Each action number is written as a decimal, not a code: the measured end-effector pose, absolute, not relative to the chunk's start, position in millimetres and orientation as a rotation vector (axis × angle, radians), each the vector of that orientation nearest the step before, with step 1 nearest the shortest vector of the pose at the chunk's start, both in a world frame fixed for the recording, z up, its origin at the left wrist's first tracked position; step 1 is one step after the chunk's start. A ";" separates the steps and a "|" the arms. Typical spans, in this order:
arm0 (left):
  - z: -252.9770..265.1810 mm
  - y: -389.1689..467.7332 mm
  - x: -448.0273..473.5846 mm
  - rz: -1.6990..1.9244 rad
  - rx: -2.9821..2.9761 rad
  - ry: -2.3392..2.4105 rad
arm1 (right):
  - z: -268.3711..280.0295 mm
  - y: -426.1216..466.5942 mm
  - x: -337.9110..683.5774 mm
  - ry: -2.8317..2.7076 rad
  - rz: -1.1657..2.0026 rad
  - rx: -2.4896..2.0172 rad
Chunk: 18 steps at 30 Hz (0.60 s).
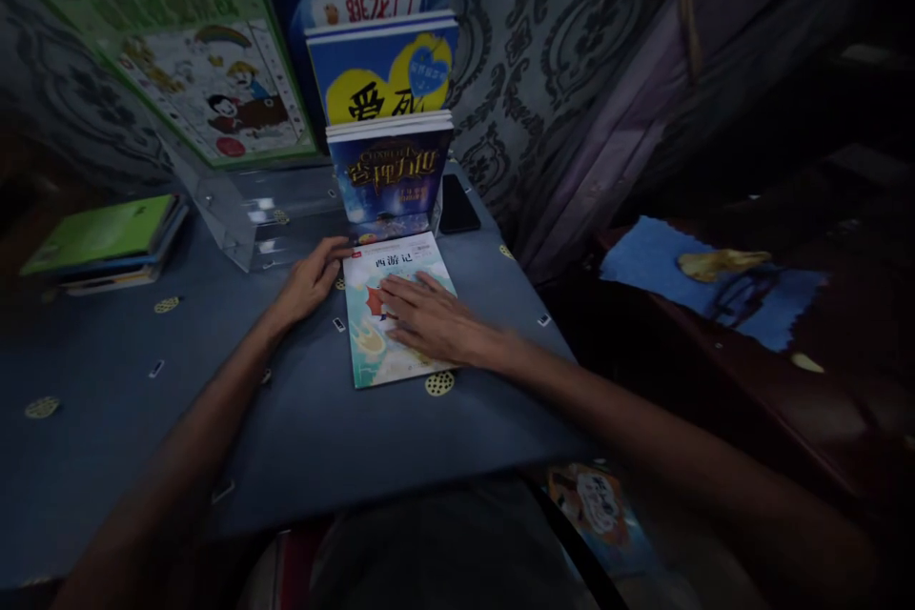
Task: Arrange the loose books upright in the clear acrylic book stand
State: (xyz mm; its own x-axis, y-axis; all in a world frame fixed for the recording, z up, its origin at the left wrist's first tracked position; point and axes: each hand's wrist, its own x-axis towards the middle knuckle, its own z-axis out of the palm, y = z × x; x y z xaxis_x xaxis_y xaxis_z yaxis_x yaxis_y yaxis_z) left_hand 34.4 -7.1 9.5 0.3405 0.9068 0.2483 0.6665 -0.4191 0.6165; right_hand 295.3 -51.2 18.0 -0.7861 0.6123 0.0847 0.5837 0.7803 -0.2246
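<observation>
A closed book (372, 357) with a pale green and white cover and Chinese title lies flat on the dark blue tablecloth (300, 438). Across the middle of its cover rests my right hand (433, 319), palm down with the fingers stretched out. My left hand (313, 278) lies beside the book's upper left corner, fingers extended and its fingertips at the book's edge; nothing shows in it. Just beyond the book, upright books in a stepped clear stand include a dark blue one (390, 172) in front and a blue and yellow one (386, 67) behind.
A green-covered stack of books (107, 238) sits at the left. A large green picture book (207, 57) stands at the back left behind a clear acrylic holder (247, 224). A dark phone (458, 204) lies right of the stand. Beyond the table's right edge is a blue cloth (650, 257).
</observation>
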 end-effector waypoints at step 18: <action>8.4 -15.9 44.0 0.729 2.275 1.514 | 5.7 -95.7 255.5 -2.834 0.350 -0.630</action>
State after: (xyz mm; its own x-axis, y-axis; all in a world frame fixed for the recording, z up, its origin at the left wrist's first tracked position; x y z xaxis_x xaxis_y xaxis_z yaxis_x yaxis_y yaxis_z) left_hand 44.0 -15.9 8.4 0.3115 0.9195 0.2397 0.7607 -0.3925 0.5171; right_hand 255.5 -95.7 5.7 -0.8848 0.4385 0.1580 0.3868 0.8799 -0.2759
